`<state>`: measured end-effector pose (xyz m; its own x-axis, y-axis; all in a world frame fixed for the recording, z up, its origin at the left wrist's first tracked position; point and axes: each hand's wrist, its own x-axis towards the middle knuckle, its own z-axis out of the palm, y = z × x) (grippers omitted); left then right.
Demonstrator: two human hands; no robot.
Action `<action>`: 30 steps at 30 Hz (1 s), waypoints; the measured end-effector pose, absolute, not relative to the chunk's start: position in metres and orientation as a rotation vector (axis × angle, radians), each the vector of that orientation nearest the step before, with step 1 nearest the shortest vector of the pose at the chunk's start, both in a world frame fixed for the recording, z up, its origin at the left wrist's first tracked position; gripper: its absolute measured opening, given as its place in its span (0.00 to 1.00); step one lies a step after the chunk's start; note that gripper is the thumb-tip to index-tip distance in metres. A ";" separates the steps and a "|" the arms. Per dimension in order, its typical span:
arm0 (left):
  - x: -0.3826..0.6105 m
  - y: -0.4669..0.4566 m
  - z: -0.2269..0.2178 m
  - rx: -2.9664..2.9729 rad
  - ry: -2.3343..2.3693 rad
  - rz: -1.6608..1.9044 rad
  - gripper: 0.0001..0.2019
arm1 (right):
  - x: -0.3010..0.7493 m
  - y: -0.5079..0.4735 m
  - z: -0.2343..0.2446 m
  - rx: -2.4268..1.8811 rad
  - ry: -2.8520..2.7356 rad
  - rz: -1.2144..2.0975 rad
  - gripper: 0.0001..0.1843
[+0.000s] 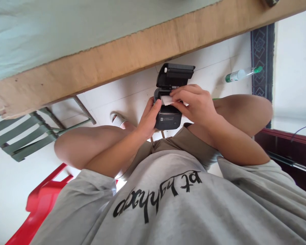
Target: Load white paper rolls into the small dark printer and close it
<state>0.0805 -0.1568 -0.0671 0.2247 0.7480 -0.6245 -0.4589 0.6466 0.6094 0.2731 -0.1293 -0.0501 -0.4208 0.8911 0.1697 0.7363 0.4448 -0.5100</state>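
Note:
A small black label printer is held above my lap, its lid swung up and away from me. My left hand grips the printer's left side, with the thumb on its upper edge. Inside the opening lies a white paper roll. The fingers of my right hand are closed on the roll's right end, partly hiding it and the compartment.
A table with a wooden edge and green cover spans the front. Around me are a strapped green chair, a red plastic chair and, on the floor at right, a plastic bottle.

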 end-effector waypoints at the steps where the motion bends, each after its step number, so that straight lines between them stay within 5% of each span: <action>1: 0.080 -0.157 -0.069 0.319 1.043 0.858 0.25 | 0.273 -0.129 -0.051 -1.375 -2.296 0.491 0.16; 12: 0.074 -0.154 -0.069 0.366 1.088 0.863 0.29 | 0.269 -0.130 -0.032 -0.694 -2.407 0.673 0.08; 18: 0.069 -0.157 -0.073 0.447 1.024 0.748 0.41 | 0.272 -0.127 -0.034 -1.330 -1.750 0.640 0.29; 30: 0.066 -0.161 -0.076 0.462 0.994 0.732 0.46 | 0.272 -0.123 -0.037 -1.491 -1.457 1.045 0.31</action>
<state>0.0665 -0.1605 -0.0759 0.3423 0.7357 -0.5845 -0.3391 0.6769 0.6533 0.2720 -0.1230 -0.0368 0.0009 0.9995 -0.0319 0.3506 -0.0302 -0.9361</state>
